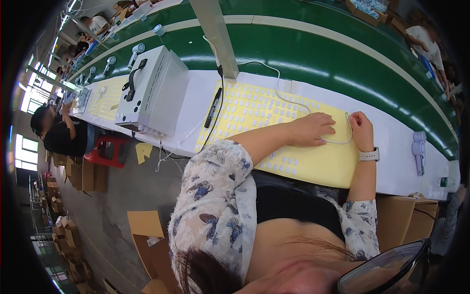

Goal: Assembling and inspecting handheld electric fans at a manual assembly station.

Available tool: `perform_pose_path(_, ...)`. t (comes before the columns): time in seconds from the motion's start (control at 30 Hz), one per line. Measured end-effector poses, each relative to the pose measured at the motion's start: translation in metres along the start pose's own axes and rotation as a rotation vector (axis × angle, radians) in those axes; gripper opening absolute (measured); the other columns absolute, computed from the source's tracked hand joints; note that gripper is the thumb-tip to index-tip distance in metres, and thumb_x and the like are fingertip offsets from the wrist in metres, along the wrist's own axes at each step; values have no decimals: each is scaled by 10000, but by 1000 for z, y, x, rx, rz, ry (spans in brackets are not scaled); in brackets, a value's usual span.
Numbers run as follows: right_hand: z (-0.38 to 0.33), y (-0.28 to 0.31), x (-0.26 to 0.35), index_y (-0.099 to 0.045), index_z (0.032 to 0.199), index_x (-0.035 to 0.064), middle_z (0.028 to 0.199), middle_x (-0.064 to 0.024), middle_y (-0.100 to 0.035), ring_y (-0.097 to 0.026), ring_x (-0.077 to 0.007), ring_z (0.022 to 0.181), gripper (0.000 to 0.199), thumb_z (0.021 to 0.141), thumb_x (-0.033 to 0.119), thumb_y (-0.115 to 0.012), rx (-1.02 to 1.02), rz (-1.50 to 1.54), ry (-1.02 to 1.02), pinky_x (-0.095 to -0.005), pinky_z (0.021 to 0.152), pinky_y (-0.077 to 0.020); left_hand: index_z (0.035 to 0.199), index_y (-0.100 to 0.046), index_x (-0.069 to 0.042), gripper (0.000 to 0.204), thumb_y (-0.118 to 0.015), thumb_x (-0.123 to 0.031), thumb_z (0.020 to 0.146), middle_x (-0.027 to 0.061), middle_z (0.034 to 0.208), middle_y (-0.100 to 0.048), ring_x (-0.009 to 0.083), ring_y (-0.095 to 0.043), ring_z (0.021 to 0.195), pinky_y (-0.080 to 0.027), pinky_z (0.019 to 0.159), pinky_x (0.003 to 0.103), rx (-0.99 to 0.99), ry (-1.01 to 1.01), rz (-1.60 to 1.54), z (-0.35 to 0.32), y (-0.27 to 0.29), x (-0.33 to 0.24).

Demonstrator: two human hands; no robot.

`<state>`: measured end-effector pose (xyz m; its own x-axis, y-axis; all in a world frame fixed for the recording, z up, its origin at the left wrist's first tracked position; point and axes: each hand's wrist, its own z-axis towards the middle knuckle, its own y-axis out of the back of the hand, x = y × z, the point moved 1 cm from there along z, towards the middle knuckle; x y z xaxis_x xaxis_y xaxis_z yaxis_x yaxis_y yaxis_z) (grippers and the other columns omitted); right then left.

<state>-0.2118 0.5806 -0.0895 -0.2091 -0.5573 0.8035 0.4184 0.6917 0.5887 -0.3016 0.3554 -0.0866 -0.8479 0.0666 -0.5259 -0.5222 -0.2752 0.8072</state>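
Note:
A yellow sheet point(338, 164) with rows of small whitish oval stickers lies on the white-covered table in front of me. My left hand point(311, 130) rests on it palm down, fingers stretched out and somewhat apart. A thin white cable point(279, 81) comes from the pillar, passes behind that hand and loops out by its fingertips. My right hand point(362, 128) is closed at the sheet's right edge, with thumb and fingers pinching the looped end of the cable. The exact tip between those fingers is too small to make out.
Left stands a grey metal box point(147, 93) with a black handle. A black marker point(213, 108) lies on the sheet's left side. A purple handheld fan point(418, 152) is at the right. Behind runs a green conveyor belt point(313, 54); a pillar point(215, 34) rises at the table's back edge.

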Motion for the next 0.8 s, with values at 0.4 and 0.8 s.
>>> perform_pose_path(0.4, 0, -1, 1, -588, 891, 8, 661, -29, -547, -470, -113, 596, 123, 883, 132, -591, 0, 0, -1, -258, 582, -412, 1231, -533, -74, 422, -630, -184, 835, 145, 1386, -419, 328, -320, 1336, -277, 1104, 413, -5, -9, 1, -1, -2, 2)
perform_pose_path(0.8, 0, -1, 0, -592, 891, 9, 658, -26, -546, -469, -106, 593, 124, 881, 132, -597, -10, 2, -4, -250, 580, -411, 1206, -552, -72, 411, -631, -219, 830, 153, 1362, -444, 333, -335, 1320, -285, 1095, 413, -34, -28, -1, 0, -4, 3)
